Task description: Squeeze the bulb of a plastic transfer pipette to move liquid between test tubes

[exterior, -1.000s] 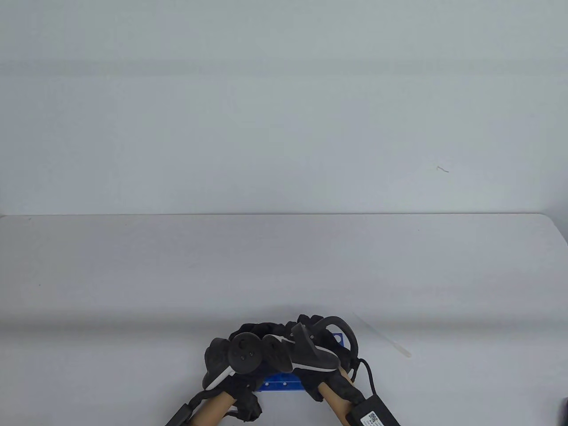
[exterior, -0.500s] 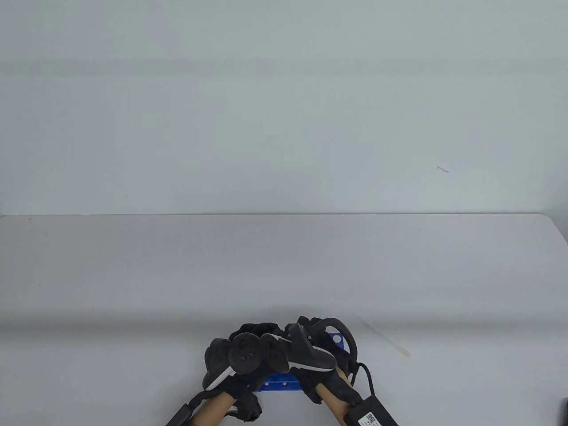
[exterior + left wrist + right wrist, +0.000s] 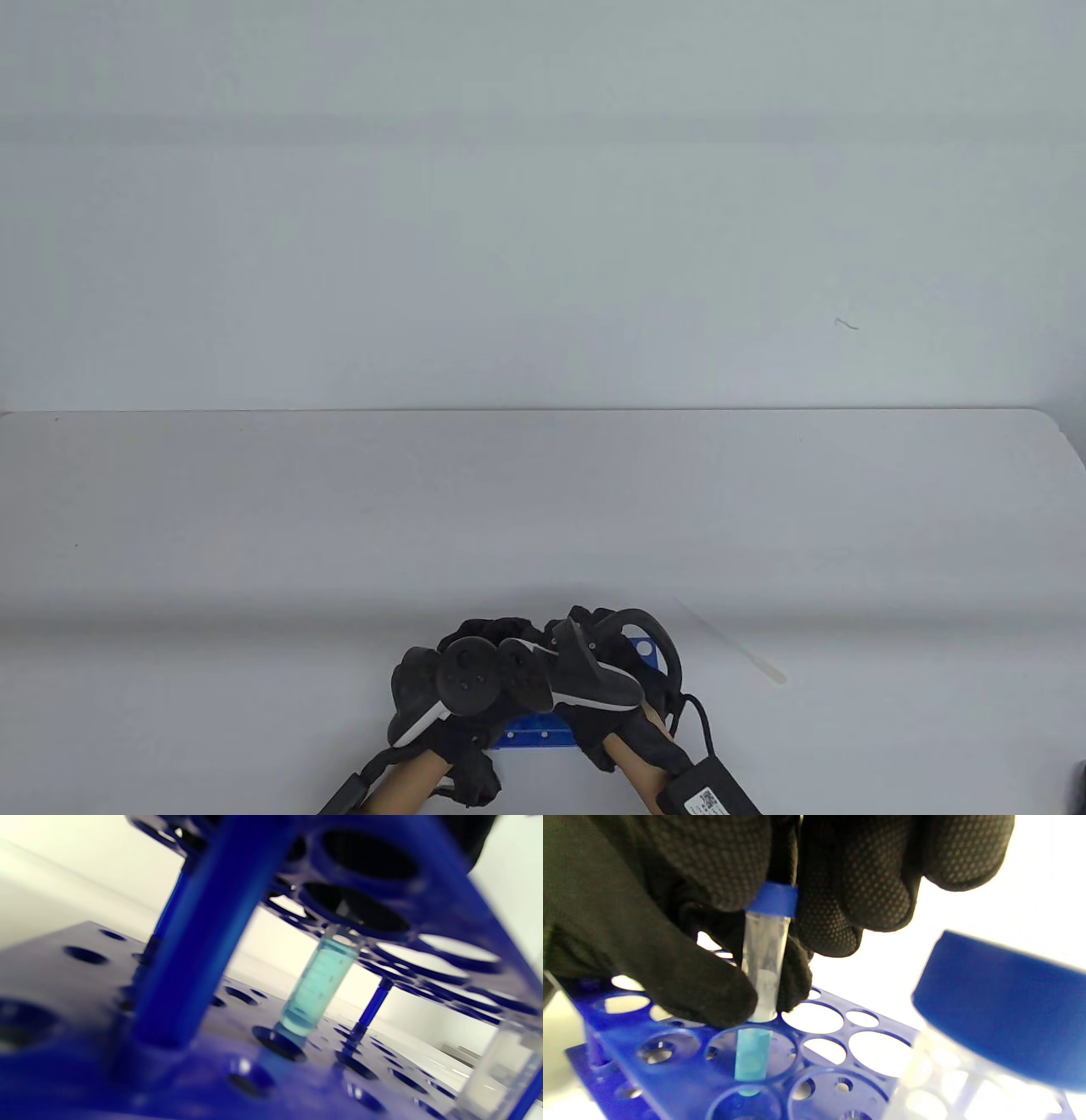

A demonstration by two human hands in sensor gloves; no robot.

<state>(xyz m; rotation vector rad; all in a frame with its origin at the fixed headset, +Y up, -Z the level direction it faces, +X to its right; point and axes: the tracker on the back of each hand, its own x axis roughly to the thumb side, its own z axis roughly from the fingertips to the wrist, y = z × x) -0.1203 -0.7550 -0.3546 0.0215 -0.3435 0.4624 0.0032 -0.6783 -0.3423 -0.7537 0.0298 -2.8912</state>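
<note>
A blue test tube rack (image 3: 530, 734) stands near the table's front edge, mostly hidden under both hands. In the right wrist view my right hand (image 3: 765, 993) pinches a blue-capped test tube (image 3: 765, 938) with teal liquid at its bottom; the tube stands in a hole of the rack (image 3: 683, 1069). In the table view my right hand (image 3: 594, 624) is over the rack's right part and my left hand (image 3: 488, 632) over its left part; the left grip is hidden. The left wrist view shows the teal tube (image 3: 318, 984) in the rack (image 3: 203, 921). The clear plastic pipette (image 3: 734, 643) lies on the table to the right, untouched.
A second tube with a wide blue cap (image 3: 1001, 997) stands in the rack's near right side; it shows as a clear tube (image 3: 496, 1073) in the left wrist view. A black labelled box (image 3: 708, 789) hangs on a cable by my right forearm.
My right hand has shifted very slightly toward the near edge. The left hand, rack and pipette have not moved.
</note>
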